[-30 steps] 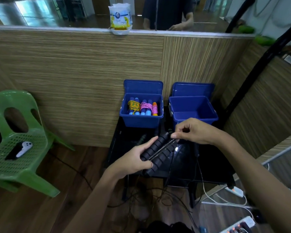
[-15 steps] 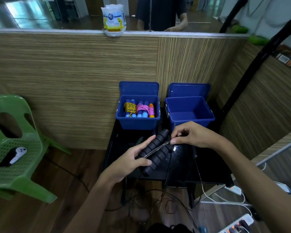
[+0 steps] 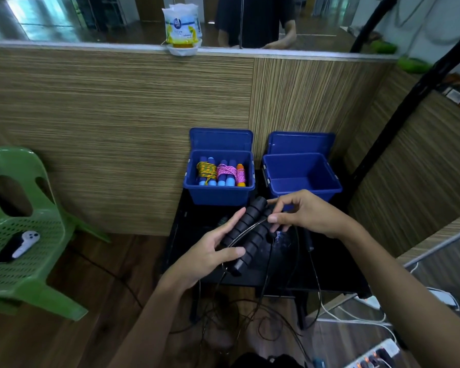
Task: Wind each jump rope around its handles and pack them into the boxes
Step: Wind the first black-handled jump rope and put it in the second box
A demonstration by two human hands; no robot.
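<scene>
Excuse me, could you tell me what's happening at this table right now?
A person is winding a black jump rope. The left hand grips the two black handles held side by side, while the right hand pinches the thin cord across them. Most of the cord hangs loose below. The left blue box already holds wound ropes; the right blue box looks empty.

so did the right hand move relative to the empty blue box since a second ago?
Barely: right hand still sits just in front of the empty blue box, pinching the cord at the black handles.
</scene>
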